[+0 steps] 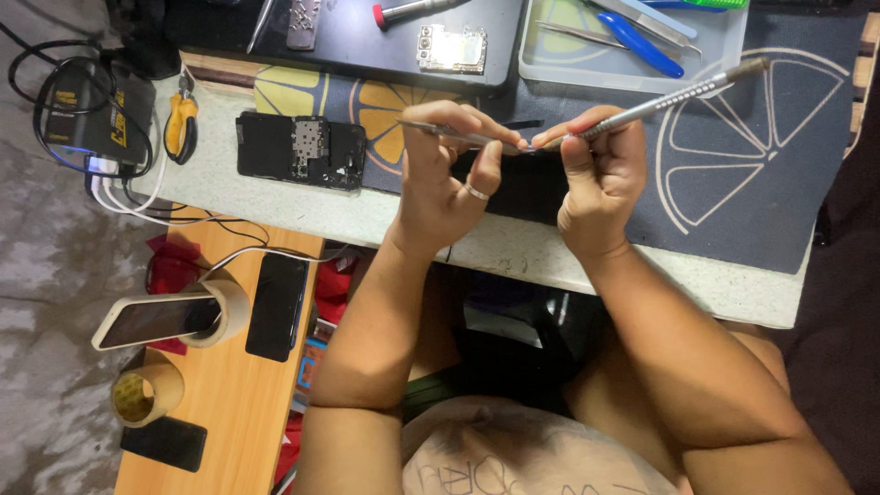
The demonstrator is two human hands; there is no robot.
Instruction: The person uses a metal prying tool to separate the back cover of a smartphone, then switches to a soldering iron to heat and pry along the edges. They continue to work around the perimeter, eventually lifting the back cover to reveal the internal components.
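My left hand (449, 179), with a ring on one finger, pinches thin metal tweezers (440, 133) whose tips point right. My right hand (600, 174) grips a long grey metal screwdriver (678, 96) that slants up to the right. The tweezer tips and the screwdriver tip meet between my two hands, above a dark object on the mat that my hands mostly hide. An opened black phone (300, 149) with its circuit board showing lies on the mat to the left of my left hand.
A dark mat with citrus-slice patterns (752, 174) covers the pale table. Behind it lie a small gold circuit board (451, 49), a clear tray (720, 55) with blue tools, and yellow-handled pliers (181, 124). A wooden side bench (229, 403) holds phones and tape rolls (147, 390).
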